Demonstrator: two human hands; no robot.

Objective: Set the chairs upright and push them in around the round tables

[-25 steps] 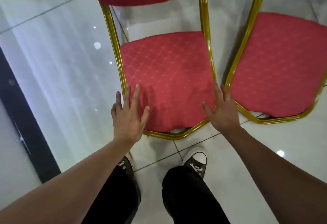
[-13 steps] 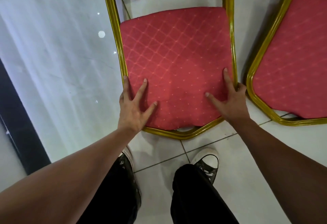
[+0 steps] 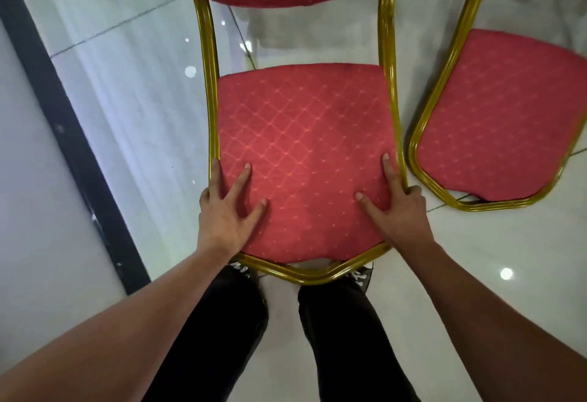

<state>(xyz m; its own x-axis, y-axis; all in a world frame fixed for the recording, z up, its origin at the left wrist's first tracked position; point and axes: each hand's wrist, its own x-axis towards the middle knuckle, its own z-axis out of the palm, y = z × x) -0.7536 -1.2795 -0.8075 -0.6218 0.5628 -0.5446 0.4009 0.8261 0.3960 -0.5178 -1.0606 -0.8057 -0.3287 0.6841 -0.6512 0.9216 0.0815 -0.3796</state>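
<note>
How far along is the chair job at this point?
Done: nothing clearly; no round table shows. In hand: the left hand and right hand grip the near chair by its seat sides. Left: placing it, then the second chair beside it; whether either stands upright is unclear.

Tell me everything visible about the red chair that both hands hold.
The chair has a red padded seat with a gold diamond pattern, a red backrest at the top edge and a glossy gold metal frame. Its legs are hidden. The left hand and the right hand grip the seat's sides, thumbs on the cushion. Its front edge is over the person's shoes.
</note>
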